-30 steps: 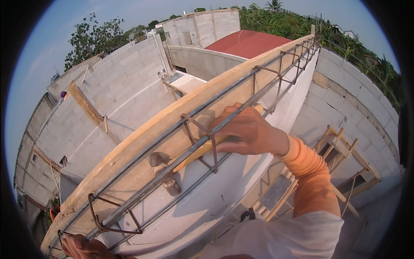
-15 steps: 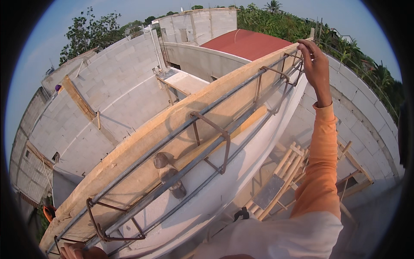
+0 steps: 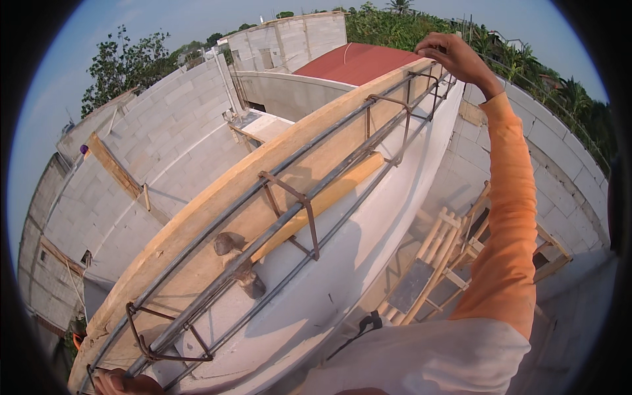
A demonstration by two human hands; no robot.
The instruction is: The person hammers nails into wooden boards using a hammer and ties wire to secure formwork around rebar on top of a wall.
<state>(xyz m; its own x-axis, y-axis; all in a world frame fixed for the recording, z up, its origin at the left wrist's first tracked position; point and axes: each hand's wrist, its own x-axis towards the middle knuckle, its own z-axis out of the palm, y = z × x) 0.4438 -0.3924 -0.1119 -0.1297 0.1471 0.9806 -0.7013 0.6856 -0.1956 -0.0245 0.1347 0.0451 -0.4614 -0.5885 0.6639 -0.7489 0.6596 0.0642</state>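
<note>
Open air above the rebar cage point(image 3: 276, 226), obstacles inside.
I see stirrups point(image 3: 284, 187) crossing its gaps and a hammer point(image 3: 345, 184) lying within.

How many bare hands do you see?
2: the orange-sleeved right hand at the far end of a long pale wooden board, and the left hand at lower left, by grey metal bars, partly cut off. Others may be hidden.
</note>
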